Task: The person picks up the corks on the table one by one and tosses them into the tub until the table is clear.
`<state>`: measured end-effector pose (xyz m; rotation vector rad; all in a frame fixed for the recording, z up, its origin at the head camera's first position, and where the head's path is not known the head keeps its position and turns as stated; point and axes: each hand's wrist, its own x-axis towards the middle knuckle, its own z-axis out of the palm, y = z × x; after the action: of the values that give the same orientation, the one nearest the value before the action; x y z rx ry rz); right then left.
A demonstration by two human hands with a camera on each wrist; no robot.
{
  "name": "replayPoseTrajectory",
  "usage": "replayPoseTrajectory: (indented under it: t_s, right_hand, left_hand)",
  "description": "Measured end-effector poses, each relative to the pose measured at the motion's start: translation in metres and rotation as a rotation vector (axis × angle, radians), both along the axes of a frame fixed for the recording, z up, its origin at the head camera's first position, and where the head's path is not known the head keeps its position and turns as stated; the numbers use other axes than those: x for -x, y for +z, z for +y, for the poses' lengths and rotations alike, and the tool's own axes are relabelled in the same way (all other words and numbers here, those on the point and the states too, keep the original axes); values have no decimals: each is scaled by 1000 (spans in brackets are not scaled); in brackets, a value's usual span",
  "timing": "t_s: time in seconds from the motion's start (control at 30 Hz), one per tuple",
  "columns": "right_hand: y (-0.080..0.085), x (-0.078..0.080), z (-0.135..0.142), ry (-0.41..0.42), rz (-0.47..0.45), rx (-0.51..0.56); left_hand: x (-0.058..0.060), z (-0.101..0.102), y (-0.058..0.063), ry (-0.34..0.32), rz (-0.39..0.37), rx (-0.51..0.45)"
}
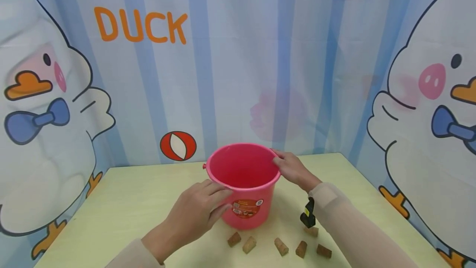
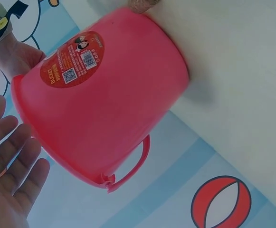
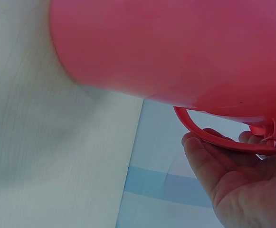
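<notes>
A pink bucket point(image 1: 248, 204) stands mouth up on the pale table, with an orange-red label point(image 2: 76, 59) on its near side. My right hand point(image 1: 293, 168) holds it at the right of the rim; in the right wrist view the fingers go around the pink handle point(image 3: 209, 137), which hangs down the side. At the near left of the rim is my left hand point(image 1: 197, 208), fingers extended and fingertips right by the bucket; its palm and spread fingers show in the left wrist view. Several corks point(image 1: 281, 247) lie in front of the bucket.
The light yellow table point(image 1: 148, 193) runs back to a blue striped curtain point(image 1: 238, 53) printed with ducks and a ball. Another cork point(image 1: 311, 231) lies close to my right wrist, which wears a black band point(image 1: 308, 214).
</notes>
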<state>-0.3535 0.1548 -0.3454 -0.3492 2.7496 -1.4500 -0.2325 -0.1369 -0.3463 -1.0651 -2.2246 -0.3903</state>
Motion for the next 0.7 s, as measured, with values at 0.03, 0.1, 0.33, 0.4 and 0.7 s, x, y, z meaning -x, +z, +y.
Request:
replayPoseTrajectory:
  t_s: [0.03,0.1,0.33,0.4,0.7]
  right_hand:
    - [0,0,0,1,0,-1]
    - [0,0,0,1,0,-1]
    - [-1,0,1,-3,-1,-4]
    - [-1,0,0,-4,-2,-5]
    - [0,1,-1,-9,-13,4]
  left_hand:
    - [0,0,-1,3,-5,0]
    - [-1,-1,-3,8,-20,2]
    - [0,-4,-12,18,-44,15]
    - [0,-4,-14,21,-48,11]
    - [-1,-5,-23,34,-80,13]
